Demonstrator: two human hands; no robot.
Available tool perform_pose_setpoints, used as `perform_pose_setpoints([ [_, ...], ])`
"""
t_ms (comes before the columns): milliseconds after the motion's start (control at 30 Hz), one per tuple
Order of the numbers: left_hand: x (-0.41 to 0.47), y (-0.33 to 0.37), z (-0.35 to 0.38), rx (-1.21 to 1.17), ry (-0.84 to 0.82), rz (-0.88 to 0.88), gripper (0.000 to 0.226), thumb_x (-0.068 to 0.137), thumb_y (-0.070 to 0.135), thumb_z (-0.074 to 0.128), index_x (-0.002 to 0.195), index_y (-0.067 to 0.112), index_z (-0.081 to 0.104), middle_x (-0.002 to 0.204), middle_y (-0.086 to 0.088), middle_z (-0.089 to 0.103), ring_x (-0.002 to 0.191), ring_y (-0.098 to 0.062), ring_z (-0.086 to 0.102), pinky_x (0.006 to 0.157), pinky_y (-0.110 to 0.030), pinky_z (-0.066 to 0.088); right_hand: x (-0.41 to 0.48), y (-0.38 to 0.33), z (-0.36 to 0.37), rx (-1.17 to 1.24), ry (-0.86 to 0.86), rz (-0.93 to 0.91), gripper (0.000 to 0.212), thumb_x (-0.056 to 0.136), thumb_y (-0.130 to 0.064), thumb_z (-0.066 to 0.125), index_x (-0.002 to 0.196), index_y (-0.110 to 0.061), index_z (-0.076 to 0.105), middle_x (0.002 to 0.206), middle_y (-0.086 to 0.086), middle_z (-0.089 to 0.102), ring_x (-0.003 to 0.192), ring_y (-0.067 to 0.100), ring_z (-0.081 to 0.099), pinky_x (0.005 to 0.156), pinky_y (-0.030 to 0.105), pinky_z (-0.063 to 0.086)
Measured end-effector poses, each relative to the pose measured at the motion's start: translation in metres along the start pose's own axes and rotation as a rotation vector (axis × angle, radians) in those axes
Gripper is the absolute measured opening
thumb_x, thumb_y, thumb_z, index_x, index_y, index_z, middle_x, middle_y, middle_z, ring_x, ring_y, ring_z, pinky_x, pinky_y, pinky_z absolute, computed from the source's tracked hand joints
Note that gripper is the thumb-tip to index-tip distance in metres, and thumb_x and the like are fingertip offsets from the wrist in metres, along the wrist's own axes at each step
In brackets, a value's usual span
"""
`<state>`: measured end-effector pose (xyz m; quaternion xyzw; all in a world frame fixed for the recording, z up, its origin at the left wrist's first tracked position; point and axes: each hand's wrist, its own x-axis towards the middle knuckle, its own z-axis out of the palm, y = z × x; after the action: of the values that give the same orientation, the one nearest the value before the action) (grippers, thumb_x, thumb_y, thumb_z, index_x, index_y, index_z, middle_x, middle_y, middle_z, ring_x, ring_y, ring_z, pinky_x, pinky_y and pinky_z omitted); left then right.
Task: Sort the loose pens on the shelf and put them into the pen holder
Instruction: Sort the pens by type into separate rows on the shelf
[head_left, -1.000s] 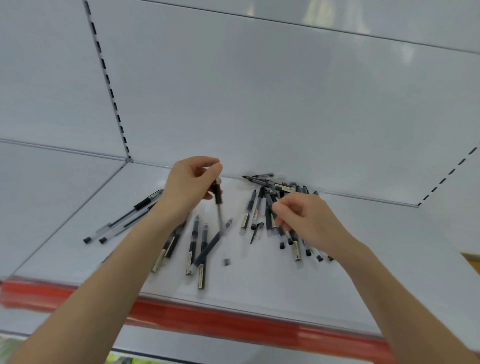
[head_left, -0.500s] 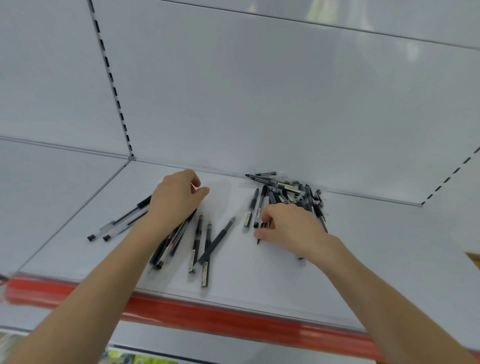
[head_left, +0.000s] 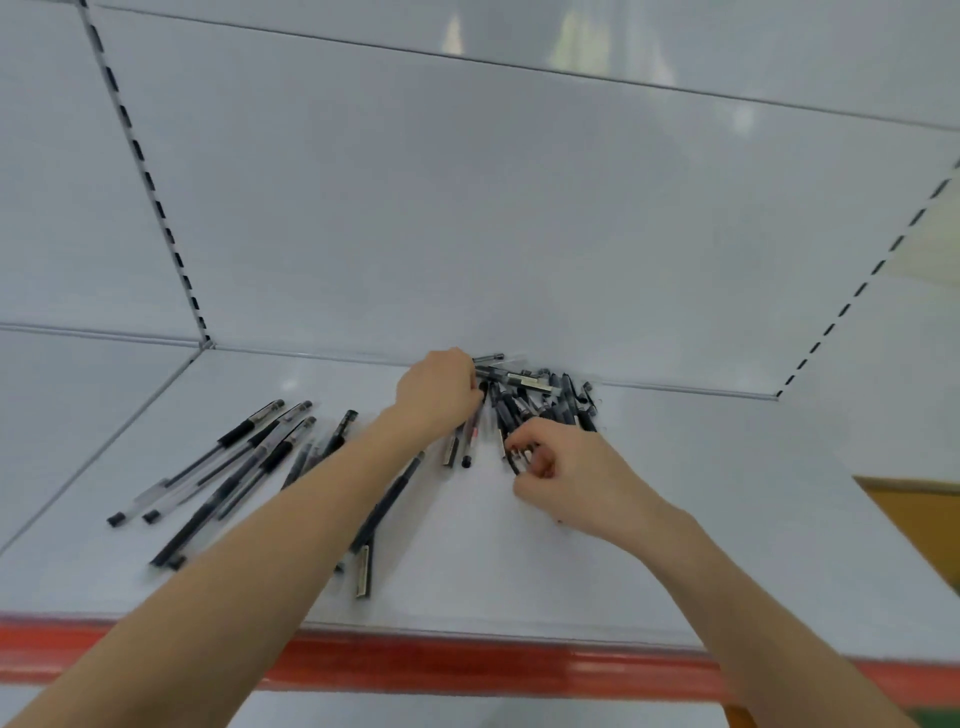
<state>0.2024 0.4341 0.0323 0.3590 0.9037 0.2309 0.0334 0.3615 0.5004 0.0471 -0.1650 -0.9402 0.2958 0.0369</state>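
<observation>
Several black and clear pens lie loose on the white shelf (head_left: 571, 571). A tangled pile of pens (head_left: 545, 400) sits against the back wall. My left hand (head_left: 441, 389) reaches the pile's left edge with its fingers bent down onto the pens; its fingertips are hidden. My right hand (head_left: 571, 478) is just in front of the pile, its fingers curled around a few black pens (head_left: 519, 457). A row of pens (head_left: 234, 457) lies side by side at the left. More pens (head_left: 387, 504) lie partly under my left forearm. No pen holder is in view.
A red strip (head_left: 467, 670) runs along the shelf's front edge. Slotted uprights (head_left: 156, 208) stand in the white back wall (head_left: 519, 234). An orange-brown surface (head_left: 914, 519) shows past the shelf's right edge.
My left hand set the pen it held upright down among the left pens, then moved right to the back pile. My right hand drew a little toward me, gripping pens.
</observation>
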Motion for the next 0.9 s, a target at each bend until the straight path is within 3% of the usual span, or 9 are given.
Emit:
perform_pose_setpoints([
  [67, 0.008, 0.000, 0.006, 0.033, 0.003, -0.040, 0.013, 0.084, 0.017, 0.055, 0.086, 0.006, 0.062, 0.082, -0.010, 0.061, 0.080, -0.029, 0.059, 0.065, -0.029, 0.043, -0.004, 0.009, -0.006, 0.078, 0.064, 0.019, 0.029, 0.080, -0.014, 0.057, 0.107, -0.024, 0.058, 0.072, -0.009, 0.056, 0.061, 0.006, 0.049, 0.056, 0.016, 0.042],
  [167, 0.016, 0.003, 0.012, 0.047, -0.018, -0.078, 0.021, 0.083, 0.027, 0.059, 0.082, 0.006, 0.058, 0.071, -0.006, 0.055, 0.076, -0.029, 0.059, 0.064, -0.029, 0.044, -0.009, 0.022, -0.011, 0.092, 0.106, 0.032, 0.025, 0.082, -0.015, 0.057, 0.106, -0.024, 0.058, 0.075, -0.005, 0.058, 0.059, 0.006, 0.047, 0.057, 0.020, 0.041],
  [300, 0.020, 0.008, 0.014, 0.036, -0.049, -0.083, 0.021, 0.082, 0.027, 0.061, 0.087, 0.006, 0.059, 0.082, -0.009, 0.060, 0.083, -0.030, 0.061, 0.068, -0.031, 0.047, -0.009, 0.031, -0.010, 0.146, 0.136, 0.055, 0.019, 0.086, -0.020, 0.056, 0.105, -0.025, 0.058, 0.073, -0.005, 0.058, 0.057, 0.006, 0.049, 0.054, 0.019, 0.042],
  [400, 0.017, 0.006, 0.011, -0.035, -0.068, -0.108, 0.021, 0.080, 0.018, 0.058, 0.062, 0.010, 0.049, 0.061, -0.004, 0.051, 0.069, -0.027, 0.055, 0.066, -0.032, 0.048, -0.007, 0.031, -0.013, 0.213, 0.189, 0.060, 0.011, 0.087, -0.023, 0.058, 0.096, -0.028, 0.058, 0.072, -0.007, 0.060, 0.057, 0.006, 0.053, 0.050, 0.013, 0.043],
  [467, 0.011, 0.003, 0.006, -0.144, -0.063, -0.133, 0.033, 0.077, 0.013, 0.056, 0.048, 0.013, 0.039, 0.045, 0.001, 0.040, 0.054, -0.021, 0.044, 0.057, -0.027, 0.042, -0.003, 0.031, -0.017, 0.287, 0.249, 0.056, 0.008, 0.086, -0.022, 0.061, 0.093, -0.024, 0.062, 0.077, -0.005, 0.065, 0.067, 0.008, 0.059, 0.061, 0.013, 0.047],
  [533, 0.001, 0.001, -0.003, -0.294, -0.045, -0.147, 0.036, 0.077, 0.011, 0.056, 0.046, 0.011, 0.038, 0.041, 0.000, 0.038, 0.046, -0.018, 0.036, 0.049, -0.021, 0.033, 0.000, 0.031, -0.024, 0.420, 0.322, 0.040, 0.006, 0.084, -0.018, 0.064, 0.088, -0.022, 0.065, 0.079, -0.003, 0.070, 0.074, 0.009, 0.065, 0.072, 0.021, 0.051],
  [700, -0.031, 0.004, -0.031, -0.793, -0.066, -0.139, 0.023, 0.088, 0.015, 0.058, 0.083, -0.007, 0.062, 0.072, -0.016, 0.061, 0.055, -0.014, 0.066, 0.056, -0.027, 0.054, 0.015, 0.010, -0.044, 0.746, 0.489, -0.040, 0.010, 0.085, -0.009, 0.064, 0.085, -0.019, 0.064, 0.071, 0.000, 0.069, 0.066, 0.008, 0.066, 0.062, 0.018, 0.053],
  [800, -0.056, 0.011, -0.043, -1.015, -0.076, -0.088, 0.015, 0.091, 0.013, 0.054, 0.083, 0.001, 0.059, 0.075, -0.009, 0.067, 0.061, -0.013, 0.069, 0.062, -0.029, 0.057, 0.025, -0.005, -0.056, 0.859, 0.570, -0.091, 0.010, 0.087, -0.007, 0.061, 0.089, -0.017, 0.061, 0.076, 0.003, 0.068, 0.065, 0.006, 0.067, 0.061, 0.016, 0.054],
  [900, -0.078, 0.013, -0.049, -1.070, -0.043, -0.039, 0.011, 0.091, 0.010, 0.053, 0.082, 0.004, 0.058, 0.065, -0.003, 0.067, 0.052, -0.010, 0.061, 0.056, -0.024, 0.056, 0.030, -0.017, -0.062, 0.933, 0.601, -0.147, 0.014, 0.087, -0.006, 0.060, 0.090, -0.019, 0.061, 0.076, 0.004, 0.069, 0.067, 0.009, 0.069, 0.063, 0.018, 0.053],
])
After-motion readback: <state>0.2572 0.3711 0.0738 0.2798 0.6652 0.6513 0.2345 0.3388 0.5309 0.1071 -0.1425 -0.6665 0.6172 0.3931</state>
